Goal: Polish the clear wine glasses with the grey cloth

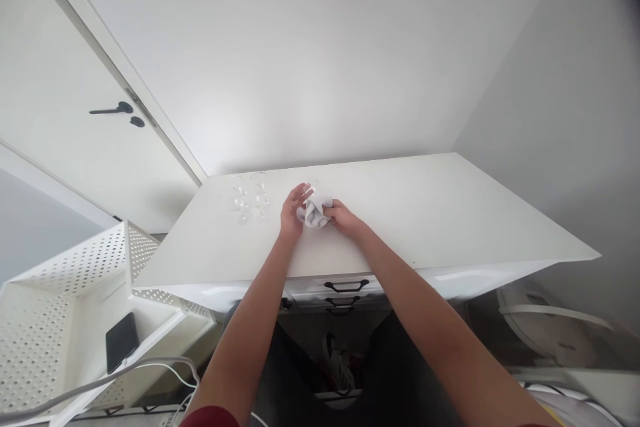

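Over the middle of the white cabinet top, my left hand is curled around a clear glass, whose lower part is hidden by the cloth and fingers. A crumpled pale grey cloth is bunched against the glass. Pinched in my right hand is the right side of this cloth. Several clear glasses stand close together to the left of my hands; their exact shape is hard to make out.
The white cabinet stands against the wall and has drawers with black handles. At the lower left, a black phone lies on a white perforated shelf unit, near a grey cable. A door with a black handle is at the far left.
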Demonstrator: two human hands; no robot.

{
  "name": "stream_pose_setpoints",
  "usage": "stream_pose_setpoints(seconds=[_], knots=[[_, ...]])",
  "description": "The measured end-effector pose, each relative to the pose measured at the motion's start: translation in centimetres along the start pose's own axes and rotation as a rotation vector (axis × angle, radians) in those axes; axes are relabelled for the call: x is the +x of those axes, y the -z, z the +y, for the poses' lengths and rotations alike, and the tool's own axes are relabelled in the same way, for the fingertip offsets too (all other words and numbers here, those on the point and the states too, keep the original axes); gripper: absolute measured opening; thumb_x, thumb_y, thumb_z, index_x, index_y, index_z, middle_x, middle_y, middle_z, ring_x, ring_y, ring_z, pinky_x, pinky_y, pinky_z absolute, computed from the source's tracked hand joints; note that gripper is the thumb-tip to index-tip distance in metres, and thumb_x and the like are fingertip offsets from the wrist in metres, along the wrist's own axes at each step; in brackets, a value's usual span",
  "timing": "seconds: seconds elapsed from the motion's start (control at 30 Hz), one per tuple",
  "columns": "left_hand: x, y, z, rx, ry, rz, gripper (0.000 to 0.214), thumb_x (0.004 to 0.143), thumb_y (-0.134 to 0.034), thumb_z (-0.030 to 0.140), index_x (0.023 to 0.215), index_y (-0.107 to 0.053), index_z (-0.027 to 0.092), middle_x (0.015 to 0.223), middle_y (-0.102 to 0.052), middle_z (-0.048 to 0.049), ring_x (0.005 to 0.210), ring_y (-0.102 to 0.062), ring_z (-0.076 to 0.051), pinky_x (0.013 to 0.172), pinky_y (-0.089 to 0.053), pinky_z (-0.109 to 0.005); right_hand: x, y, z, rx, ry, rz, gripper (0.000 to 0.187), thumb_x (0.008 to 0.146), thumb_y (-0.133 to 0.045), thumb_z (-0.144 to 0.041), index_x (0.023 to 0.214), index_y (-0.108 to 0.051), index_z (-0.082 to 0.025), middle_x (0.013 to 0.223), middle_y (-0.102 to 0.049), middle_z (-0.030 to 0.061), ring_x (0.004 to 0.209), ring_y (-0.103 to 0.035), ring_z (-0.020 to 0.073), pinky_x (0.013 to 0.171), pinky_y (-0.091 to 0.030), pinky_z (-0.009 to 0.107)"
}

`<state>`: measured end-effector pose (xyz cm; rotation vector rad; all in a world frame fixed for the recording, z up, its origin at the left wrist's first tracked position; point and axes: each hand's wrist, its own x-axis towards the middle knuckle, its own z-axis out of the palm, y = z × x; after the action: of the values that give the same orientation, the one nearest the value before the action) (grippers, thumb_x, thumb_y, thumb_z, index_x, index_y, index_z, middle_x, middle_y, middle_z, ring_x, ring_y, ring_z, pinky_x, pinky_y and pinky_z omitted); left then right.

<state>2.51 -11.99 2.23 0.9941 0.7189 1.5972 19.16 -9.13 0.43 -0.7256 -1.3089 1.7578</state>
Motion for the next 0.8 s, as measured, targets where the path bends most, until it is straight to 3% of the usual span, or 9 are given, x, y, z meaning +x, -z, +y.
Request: stream_pose_setpoints(seconds=[0.1, 0.2, 0.3, 0.4, 0.47, 0.6, 0.7, 0.8], knots=[[0.1, -0.4, -0.1, -0.042, 0.067, 0.007, 0.054, 0.084, -0.072, 0.058, 0.126, -0.068, 0.024, 0.142, -0.066, -0.0130, 0.128, -0.065, -0.029, 0.103, -0.053, -0.042, -0.2, -0.3, -0.1, 0.056, -0.048, -0.049, 0.023, 0.062, -0.083, -0.031, 0.078, -0.072, -0.018, 0.076, -0.071, 0.0040, 0.069, -0.062, 0.0187, 0.064, -0.047, 0.030], [0.3, -0.6, -0.6, -0.014, 0.095, -0.007, 0.064, 0.077, -0.085, 0.058, 0.126, -0.065, 0.022, 0.134, -0.070, -0.0153, 0.117, -0.070, -0.028, 0.098, -0.055, -0.041, -0.2, -0.5, 0.0, 0.029, -0.010, -0.040, 0.023, 0.065, -0.081, -0.034, 0.079, -0.071, -0.019, 0.076, -0.071, 0.0034, 0.071, -0.062, 0.0191, 0.067, -0.047, 0.031], [0.3, -0.4, -1.1, 0.028, 0.048, 0.031, 0.065, 0.076, -0.088, 0.054, 0.126, -0.063, 0.023, 0.131, -0.071, -0.0148, 0.113, -0.071, -0.026, 0.096, -0.056, -0.039, 0.1, -0.4, 0.1, -0.143, 0.124, 0.069, 0.024, 0.072, -0.077, -0.038, 0.087, -0.073, -0.020, 0.084, -0.073, 0.0039, 0.077, -0.063, 0.0210, 0.072, -0.048, 0.033], [0.4, -0.1, -1.2, 0.060, 0.021, 0.122, 0.063, 0.075, -0.092, 0.047, 0.125, -0.062, 0.024, 0.136, -0.068, -0.0140, 0.117, -0.070, -0.025, 0.097, -0.056, -0.038, 0.2, -0.1, 0.3, -0.407, 0.288, 0.219, 0.026, 0.072, -0.074, -0.029, 0.097, -0.074, -0.024, 0.093, -0.074, 0.0021, 0.084, -0.061, 0.0218, 0.078, -0.048, 0.035], [0.4, 0.0, -1.1, 0.062, 0.015, 0.124, 0.062, 0.074, -0.093, 0.044, 0.124, -0.063, 0.024, 0.140, -0.066, -0.0143, 0.118, -0.069, -0.026, 0.098, -0.056, -0.039, 0.2, 0.1, 0.4, -0.493, 0.345, 0.246, 0.031, 0.071, -0.073, -0.025, 0.102, -0.074, -0.027, 0.096, -0.074, 0.0003, 0.086, -0.060, 0.0217, 0.082, -0.047, 0.035], [0.3, -0.1, -0.8, 0.012, -0.014, 0.037, 0.059, 0.078, -0.089, 0.048, 0.125, -0.065, 0.022, 0.143, -0.065, -0.0156, 0.118, -0.069, -0.026, 0.100, -0.056, -0.040, 0.2, -0.1, 0.6, -0.260, 0.185, 0.074, 0.019, 0.076, -0.072, -0.034, 0.091, -0.073, -0.022, 0.090, -0.073, 0.0029, 0.082, -0.061, 0.0212, 0.080, -0.047, 0.035], [0.2, 0.0, -0.5, -0.010, -0.021, -0.026, 0.056, 0.084, -0.084, 0.051, 0.127, -0.065, 0.021, 0.142, -0.066, -0.0165, 0.120, -0.069, -0.026, 0.102, -0.054, -0.040, 0.2, -0.3, 0.5, -0.069, 0.043, -0.023, 0.022, 0.079, -0.070, -0.040, 0.088, -0.071, -0.020, 0.088, -0.072, 0.0046, 0.079, -0.061, 0.0211, 0.077, -0.047, 0.034], [0.2, 0.1, -0.5, -0.026, -0.044, -0.017, 0.057, 0.082, -0.085, 0.051, 0.128, -0.064, 0.023, 0.146, -0.063, -0.0163, 0.121, -0.069, -0.028, 0.103, -0.054, -0.044, 0.1, -0.3, 0.3, -0.148, 0.139, -0.020, 0.025, 0.078, -0.074, -0.039, 0.095, -0.071, -0.021, 0.094, -0.072, 0.0042, 0.085, -0.062, 0.0221, 0.081, -0.048, 0.035]])
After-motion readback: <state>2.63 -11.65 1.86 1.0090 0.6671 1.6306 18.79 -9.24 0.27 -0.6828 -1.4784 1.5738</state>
